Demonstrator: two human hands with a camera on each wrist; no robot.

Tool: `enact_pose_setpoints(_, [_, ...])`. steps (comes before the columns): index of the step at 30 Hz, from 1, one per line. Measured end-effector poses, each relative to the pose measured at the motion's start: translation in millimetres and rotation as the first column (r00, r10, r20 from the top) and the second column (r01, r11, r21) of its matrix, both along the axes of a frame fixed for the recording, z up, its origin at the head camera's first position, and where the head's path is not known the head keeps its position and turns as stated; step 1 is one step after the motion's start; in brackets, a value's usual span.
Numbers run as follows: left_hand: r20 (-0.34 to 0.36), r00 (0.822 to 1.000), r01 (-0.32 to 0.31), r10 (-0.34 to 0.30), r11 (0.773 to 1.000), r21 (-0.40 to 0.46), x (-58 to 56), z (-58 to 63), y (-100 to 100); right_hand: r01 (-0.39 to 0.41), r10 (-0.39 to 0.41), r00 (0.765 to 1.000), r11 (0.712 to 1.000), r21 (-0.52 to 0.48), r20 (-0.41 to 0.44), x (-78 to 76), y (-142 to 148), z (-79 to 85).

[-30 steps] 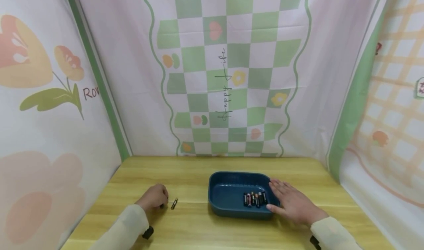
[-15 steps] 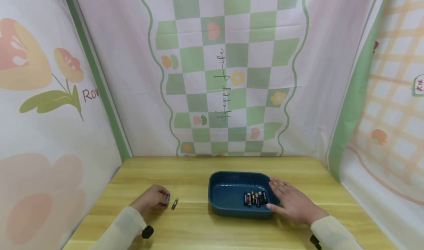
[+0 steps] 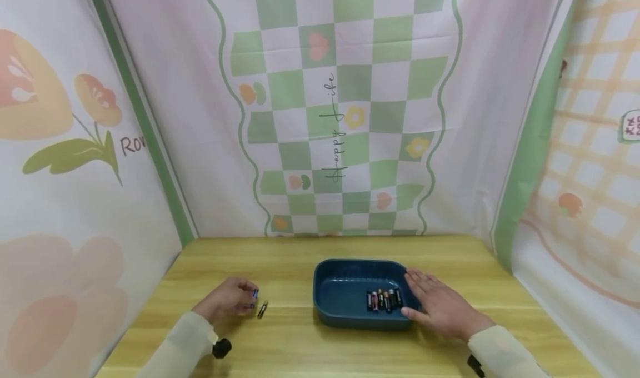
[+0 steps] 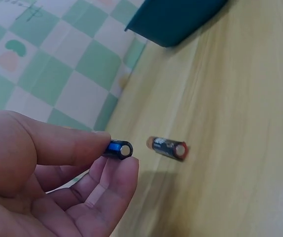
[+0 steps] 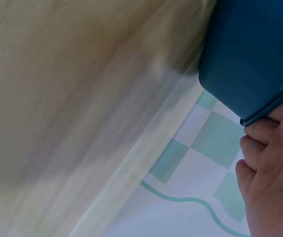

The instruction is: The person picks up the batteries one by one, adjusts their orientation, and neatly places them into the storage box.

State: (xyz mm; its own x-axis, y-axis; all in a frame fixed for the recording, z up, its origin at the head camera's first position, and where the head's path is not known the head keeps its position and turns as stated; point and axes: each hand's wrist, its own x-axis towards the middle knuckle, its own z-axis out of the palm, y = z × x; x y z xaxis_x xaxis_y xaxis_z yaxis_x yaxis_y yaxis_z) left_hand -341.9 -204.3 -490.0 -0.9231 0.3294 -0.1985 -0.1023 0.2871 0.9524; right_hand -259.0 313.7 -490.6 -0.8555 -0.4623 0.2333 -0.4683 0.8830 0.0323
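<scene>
Between the thumb and fingers of my left hand point(image 3: 227, 299) is a blue-and-black battery point(image 4: 114, 149), pinched just above the table, its flat end facing the left wrist camera. Right beside that hand, a dark battery point(image 3: 263, 309) with a copper-coloured end lies on the wood. My right hand point(image 3: 445, 309) rests on the right rim of a dark blue rectangular tray point(image 3: 342, 297), fingers extended along the edge and thumb at the near corner. Several batteries point(image 3: 384, 301) lie side by side in the tray's right half. The right wrist view shows only the tray's outside and part of the hand.
The wood-grain table point(image 3: 295, 344) ends at a green-and-white checked curtain point(image 3: 345, 144) behind. Printed cloth walls close in the left and right sides. The tray stands right of the table's middle.
My left hand has turned and risen slightly off the table, bringing the blue battery into sight between its fingers. My right hand and the tray stay in place.
</scene>
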Motion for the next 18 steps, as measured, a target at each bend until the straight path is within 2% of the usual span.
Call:
enact_pose_setpoints(6, [0.001,0.999,0.034,-0.034,0.999,0.016,-1.8,6.1,0,0.015,-0.015,0.999,1.000,0.001,0.029,-1.0,-1,-1.7])
enact_pose_setpoints(13, [0.041,0.995,0.086,-0.092,0.987,0.134,-10.7,13.6,9,0.028,-0.028,0.998,0.999,0.019,0.047,-2.6,0,-0.9])
enact_pose_setpoints(18, [0.012,0.994,0.103,-0.106,0.987,0.124,-18.3,19.6,20,0.019,-0.020,0.999,1.000,0.012,0.039,-1.3,0,-0.1])
